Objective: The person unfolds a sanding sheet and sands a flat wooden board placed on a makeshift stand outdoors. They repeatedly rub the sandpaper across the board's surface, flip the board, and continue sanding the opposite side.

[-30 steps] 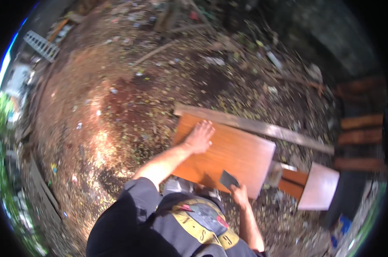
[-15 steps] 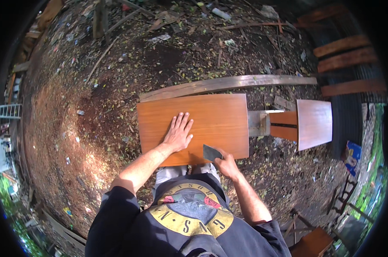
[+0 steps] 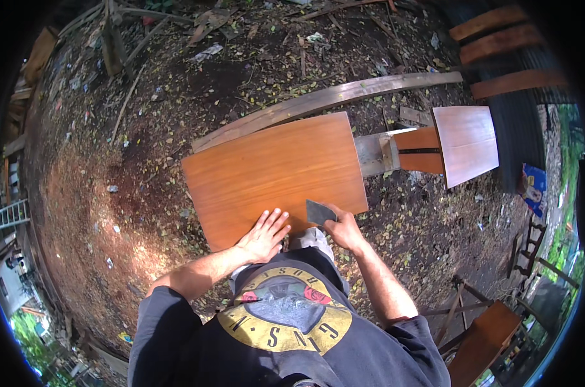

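Your left hand point(image 3: 264, 237), spread flat and gripping nothing, has moved from the middle to the near edge of the wooden panel point(image 3: 276, 169) before you, leaving its centre uncovered, while your right hand point(image 3: 345, 231) stays closed on a dark flat piece point(image 3: 319, 211).

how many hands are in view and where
2: the left hand is spread at the near edge of the orange board; the right hand grips a grey flat piece near that edge. No others show.

Dirt ground point(image 3: 79, 193), fallen leaves point(image 3: 395, 226), long plank point(image 3: 324, 99)
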Demonstrator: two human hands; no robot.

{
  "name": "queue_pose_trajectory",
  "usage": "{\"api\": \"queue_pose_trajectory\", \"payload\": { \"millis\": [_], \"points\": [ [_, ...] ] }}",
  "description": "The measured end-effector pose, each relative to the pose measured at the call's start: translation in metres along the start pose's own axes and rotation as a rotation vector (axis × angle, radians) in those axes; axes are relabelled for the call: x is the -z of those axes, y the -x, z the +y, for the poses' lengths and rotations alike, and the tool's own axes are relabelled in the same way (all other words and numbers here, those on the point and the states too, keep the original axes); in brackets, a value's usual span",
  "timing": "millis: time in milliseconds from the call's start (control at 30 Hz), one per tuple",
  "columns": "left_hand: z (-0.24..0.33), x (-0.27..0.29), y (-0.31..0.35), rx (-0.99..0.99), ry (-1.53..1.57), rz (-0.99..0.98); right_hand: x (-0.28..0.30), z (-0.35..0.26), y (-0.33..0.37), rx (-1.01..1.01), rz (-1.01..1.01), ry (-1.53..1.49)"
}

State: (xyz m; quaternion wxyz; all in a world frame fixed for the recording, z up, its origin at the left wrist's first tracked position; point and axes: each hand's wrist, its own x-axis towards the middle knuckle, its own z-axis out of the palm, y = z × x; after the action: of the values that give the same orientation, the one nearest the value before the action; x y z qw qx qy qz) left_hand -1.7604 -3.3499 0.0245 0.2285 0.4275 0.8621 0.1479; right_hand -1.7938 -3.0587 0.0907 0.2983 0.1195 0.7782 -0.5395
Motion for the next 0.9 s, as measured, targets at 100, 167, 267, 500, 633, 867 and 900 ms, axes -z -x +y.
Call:
{"api": "queue_pose_trajectory", "payload": {
  "millis": [100,167,267,500,633,867,900],
  "points": [
    [-0.006,0.002,-0.020,-0.051,-0.007,0.009,0.002,0.007,0.002,-0.009,0.017,-0.016],
    [-0.015,0.005,-0.038,-0.065,-0.023,0.056,0.003,0.012,0.006,0.055,0.051,-0.031],
    [-0.035,0.020,-0.060,-0.032,-0.075,0.103,0.006,0.020,0.010,0.029,0.073,-0.040],
    [-0.105,0.059,-0.111,0.203,-0.168,0.251,0.008,0.028,0.015,-0.079,0.055,-0.119],
    [-0.122,0.077,-0.140,0.258,-0.175,0.259,0.009,0.032,0.021,-0.097,0.071,-0.155],
    [-0.082,0.059,-0.163,0.143,-0.167,0.214,0.019,0.033,0.036,-0.162,0.117,-0.179],
    [-0.072,0.054,-0.158,0.092,-0.164,0.186,0.021,0.035,0.037,-0.162,0.123,-0.219]
  ]
}}
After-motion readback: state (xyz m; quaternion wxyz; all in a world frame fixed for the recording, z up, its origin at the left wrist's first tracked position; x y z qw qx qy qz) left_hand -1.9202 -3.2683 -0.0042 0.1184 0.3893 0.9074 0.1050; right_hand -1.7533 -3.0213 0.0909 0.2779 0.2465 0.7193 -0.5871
